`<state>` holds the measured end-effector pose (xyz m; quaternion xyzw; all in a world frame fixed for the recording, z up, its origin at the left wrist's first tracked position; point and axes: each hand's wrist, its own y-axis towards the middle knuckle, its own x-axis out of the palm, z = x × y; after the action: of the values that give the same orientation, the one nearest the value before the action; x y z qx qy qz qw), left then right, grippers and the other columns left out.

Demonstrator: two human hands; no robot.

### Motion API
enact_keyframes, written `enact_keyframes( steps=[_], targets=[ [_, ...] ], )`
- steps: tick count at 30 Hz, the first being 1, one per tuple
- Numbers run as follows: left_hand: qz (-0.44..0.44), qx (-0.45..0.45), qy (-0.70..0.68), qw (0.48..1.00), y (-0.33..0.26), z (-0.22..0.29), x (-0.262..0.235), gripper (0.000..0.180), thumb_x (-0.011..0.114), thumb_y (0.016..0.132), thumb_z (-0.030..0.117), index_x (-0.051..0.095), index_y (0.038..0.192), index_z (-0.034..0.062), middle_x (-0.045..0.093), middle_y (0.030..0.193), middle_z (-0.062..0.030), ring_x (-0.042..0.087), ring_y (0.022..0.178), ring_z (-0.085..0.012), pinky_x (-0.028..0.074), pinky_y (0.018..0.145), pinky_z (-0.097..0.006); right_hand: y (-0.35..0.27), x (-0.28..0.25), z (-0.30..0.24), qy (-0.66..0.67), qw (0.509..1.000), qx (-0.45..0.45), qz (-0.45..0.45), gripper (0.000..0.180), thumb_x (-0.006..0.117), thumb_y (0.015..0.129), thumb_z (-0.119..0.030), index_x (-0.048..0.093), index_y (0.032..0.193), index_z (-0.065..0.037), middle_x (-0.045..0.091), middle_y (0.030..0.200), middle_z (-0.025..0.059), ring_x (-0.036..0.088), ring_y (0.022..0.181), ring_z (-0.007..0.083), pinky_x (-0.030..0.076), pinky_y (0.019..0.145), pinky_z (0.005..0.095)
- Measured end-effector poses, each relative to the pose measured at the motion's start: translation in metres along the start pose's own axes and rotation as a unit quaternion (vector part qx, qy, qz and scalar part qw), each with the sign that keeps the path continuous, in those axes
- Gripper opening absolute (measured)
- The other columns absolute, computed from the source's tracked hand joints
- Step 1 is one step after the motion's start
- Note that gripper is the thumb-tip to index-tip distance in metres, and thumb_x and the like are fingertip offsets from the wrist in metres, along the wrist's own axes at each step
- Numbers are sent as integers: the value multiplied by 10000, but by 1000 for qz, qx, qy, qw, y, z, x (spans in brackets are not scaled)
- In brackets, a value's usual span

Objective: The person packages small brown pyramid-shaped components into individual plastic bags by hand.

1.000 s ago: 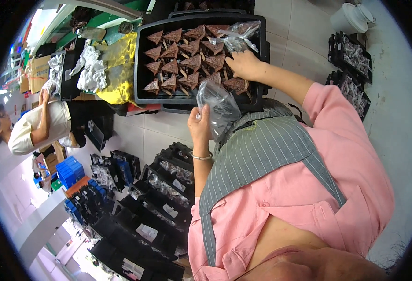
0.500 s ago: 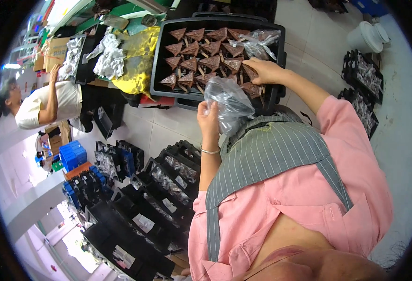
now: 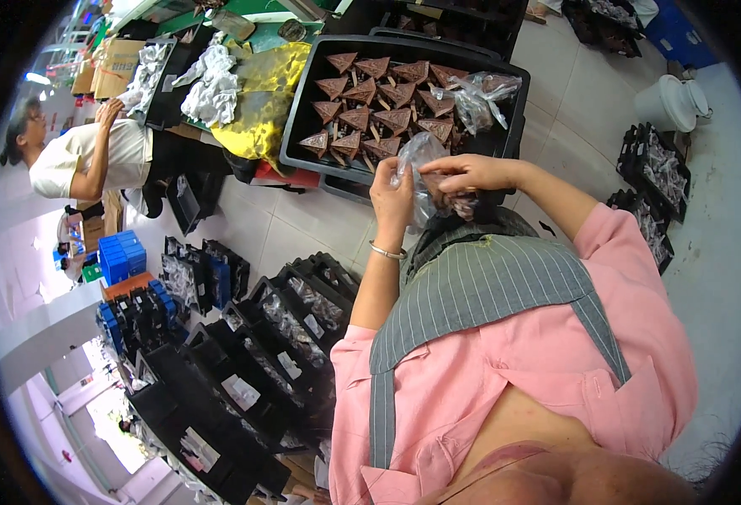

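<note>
Clear plastic bag (image 3: 421,164) held by left hand (image 3: 393,198) and right hand (image 3: 469,172).

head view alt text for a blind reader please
Both hands, left hand and right hand, hold a clear plastic bag with a brown piece inside, above a black tray of brown triangular pieces.
</note>
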<state>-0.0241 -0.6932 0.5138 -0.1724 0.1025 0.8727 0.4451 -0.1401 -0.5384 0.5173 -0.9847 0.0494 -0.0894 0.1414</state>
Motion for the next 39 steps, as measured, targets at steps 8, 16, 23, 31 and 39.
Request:
enact_keyframes(
  steps=[8,16,23,31,39],
  targets=[
    [-13,121,87,989,-21,4,5,180,622,779,92,590,945,32,596,737,-160,609,658,-205,456,593,-279,48,2,16,-218,928,177,244,659,522,794,-443,312,1308,-89,602,978,214,608,822,326,467,730,371],
    [11,221,109,969,-14,1,2,189,617,781,112,604,963,62,623,767,-129,611,637,-222,476,576,-303,73,-4,-17,-585,776,195,133,454,564,728,-433,626,972,-55,623,980,170,609,908,298,484,759,398],
    [-40,166,253,952,-11,-1,-11,346,658,739,296,554,1013,113,621,775,-146,608,687,-312,475,562,-381,77,-19,-31,-233,939,227,109,467,630,742,-418,614,1016,-39,614,1032,147,600,920,283,510,557,391],
    [-19,58,287,956,14,-21,-20,202,606,779,248,607,928,111,620,723,-167,611,688,-332,481,598,-419,67,-54,22,-613,762,42,207,403,559,741,-154,517,1135,-78,601,870,156,622,684,253,500,601,389],
    [33,89,296,950,53,-12,-70,184,619,732,188,611,910,146,623,773,-160,604,743,-335,478,626,-410,17,-45,-51,-755,632,-152,86,90,543,753,-165,561,691,-102,566,873,43,577,823,209,445,636,342]
  ],
)
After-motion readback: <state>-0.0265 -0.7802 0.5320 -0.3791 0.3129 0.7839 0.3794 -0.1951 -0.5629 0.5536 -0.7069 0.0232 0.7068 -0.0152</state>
